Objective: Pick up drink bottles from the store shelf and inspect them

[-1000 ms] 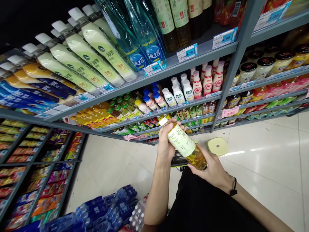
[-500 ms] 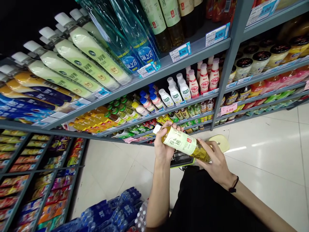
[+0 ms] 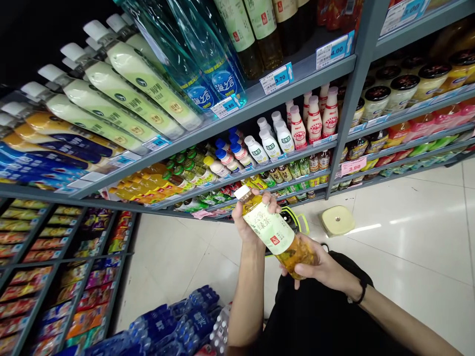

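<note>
A clear bottle of amber drink (image 3: 269, 227), with a white cap and a pale green label, slants across the middle, cap toward the upper left. My left hand (image 3: 249, 222) is wrapped round its neck end, just under the cap. My right hand (image 3: 319, 264), with a dark band at the wrist, grips the bottom end, the thumb over its near side and fingertips showing beneath. The label with its red square mark faces me between the two hands.
Shelves of drinks (image 3: 285, 106) run across the top and right. A black basket with a green rim (image 3: 305, 223) sits behind the bottle on the floor, near a pale yellow stool (image 3: 337, 220). Packs of blue bottles (image 3: 159, 324) lie at the lower left; snack racks (image 3: 55, 262) stand farther left.
The bottle has been turned about its length and tilted more steeply, its bottom end lower. My right hand has moved down and left with it. More of the basket and the stool now shows.
</note>
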Action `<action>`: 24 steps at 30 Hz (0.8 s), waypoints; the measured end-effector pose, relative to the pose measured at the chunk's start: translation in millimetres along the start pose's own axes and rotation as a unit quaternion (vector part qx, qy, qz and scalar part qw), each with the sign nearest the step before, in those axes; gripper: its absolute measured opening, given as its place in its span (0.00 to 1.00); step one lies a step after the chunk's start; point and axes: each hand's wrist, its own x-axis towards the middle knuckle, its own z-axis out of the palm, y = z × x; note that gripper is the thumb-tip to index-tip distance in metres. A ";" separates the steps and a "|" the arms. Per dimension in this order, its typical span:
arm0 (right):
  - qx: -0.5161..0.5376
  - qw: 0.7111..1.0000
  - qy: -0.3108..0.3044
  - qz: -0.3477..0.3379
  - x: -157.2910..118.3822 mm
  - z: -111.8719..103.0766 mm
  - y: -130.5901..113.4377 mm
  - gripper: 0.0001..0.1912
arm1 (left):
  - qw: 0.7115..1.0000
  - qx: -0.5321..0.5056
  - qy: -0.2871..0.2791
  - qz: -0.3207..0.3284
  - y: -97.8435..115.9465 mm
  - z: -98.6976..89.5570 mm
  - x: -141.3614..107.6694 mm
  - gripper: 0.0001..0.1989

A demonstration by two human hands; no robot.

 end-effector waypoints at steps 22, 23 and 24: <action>0.429 0.857 -0.283 0.024 17.2 -16.0 46.2 0.41 | 0.995 -0.049 -0.071 -0.044 -12.8 9.9 -1.9 0.21; 0.453 0.840 -0.297 0.020 18.0 -16.5 47.8 0.42 | 0.995 -0.052 -0.074 -0.044 -14.6 10.6 -2.3 0.21; 0.469 0.828 -0.306 0.015 18.4 -16.9 48.9 0.42 | 0.995 -0.050 -0.076 -0.044 -15.8 10.8 -2.5 0.21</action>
